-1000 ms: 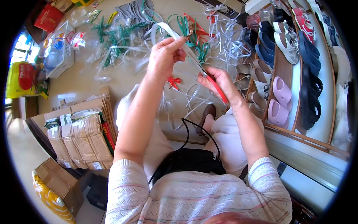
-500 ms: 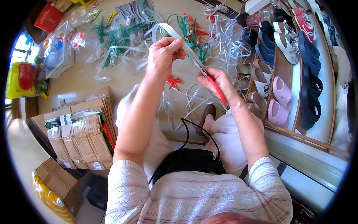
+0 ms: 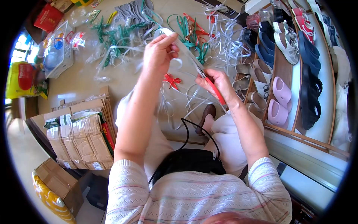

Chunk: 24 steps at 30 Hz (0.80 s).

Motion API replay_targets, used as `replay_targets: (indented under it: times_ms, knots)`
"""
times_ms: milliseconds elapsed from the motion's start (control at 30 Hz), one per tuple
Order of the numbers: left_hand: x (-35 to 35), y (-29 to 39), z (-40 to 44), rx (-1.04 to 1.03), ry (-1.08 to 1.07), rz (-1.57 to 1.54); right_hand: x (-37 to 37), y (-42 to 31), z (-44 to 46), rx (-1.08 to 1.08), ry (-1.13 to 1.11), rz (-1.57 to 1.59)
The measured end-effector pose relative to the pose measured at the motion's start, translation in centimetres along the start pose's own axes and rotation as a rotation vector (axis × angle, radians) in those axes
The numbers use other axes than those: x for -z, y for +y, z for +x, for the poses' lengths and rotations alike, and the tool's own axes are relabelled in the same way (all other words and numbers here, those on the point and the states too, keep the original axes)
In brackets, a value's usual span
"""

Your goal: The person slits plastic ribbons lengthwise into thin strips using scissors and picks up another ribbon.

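Observation:
My left hand (image 3: 161, 51) pinches a white strap (image 3: 166, 31) between thumb and fingers, above the floor. The strap runs from that hand toward the scissors' blades. My right hand (image 3: 215, 84) is closed round the red handles of the scissors (image 3: 215, 90), whose blades point up and left toward the left hand. Whether the blades are open or closed on the strap is too small to tell. Below and between the hands, a red ribbon bow (image 3: 172, 81) lies on the floor among loose white strips (image 3: 192, 95).
Green strings (image 3: 119, 41) and tangled white straps (image 3: 231, 35) lie on the floor ahead. A shoe rack (image 3: 283, 71) stands at the right. Folded cardboard (image 3: 80, 138) is at the left, with a white basket (image 3: 59, 56) behind. A black bag (image 3: 190, 161) rests on my lap.
My left hand has shifted slightly left and up. The strap's white loop above it has changed shape and dropped. My right hand and the scissors have barely moved.

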State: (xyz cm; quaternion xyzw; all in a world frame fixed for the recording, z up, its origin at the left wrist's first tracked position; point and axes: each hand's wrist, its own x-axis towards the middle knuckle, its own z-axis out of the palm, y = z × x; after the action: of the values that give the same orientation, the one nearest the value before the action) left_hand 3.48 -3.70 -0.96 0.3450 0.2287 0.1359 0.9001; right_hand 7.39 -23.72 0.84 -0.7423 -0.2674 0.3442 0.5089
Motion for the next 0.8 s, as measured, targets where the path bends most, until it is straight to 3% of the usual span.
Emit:
replay_targets:
  times_ms: [433,600,800]
  knots:
    - [-0.5,-1.1,-0.6,-0.023,0.010,0.080,0.4,0.1,0.0,-0.001,-0.027,-0.102]
    - [-0.7,-1.7,-0.7,0.009,-0.008,0.077,-0.2,0.0,0.2,0.025,0.024,0.013]
    - [-0.9,-1.9,-1.0,0.097,-0.030,-0.057,-0.1,-0.1,0.2,0.047,0.022,-0.035]
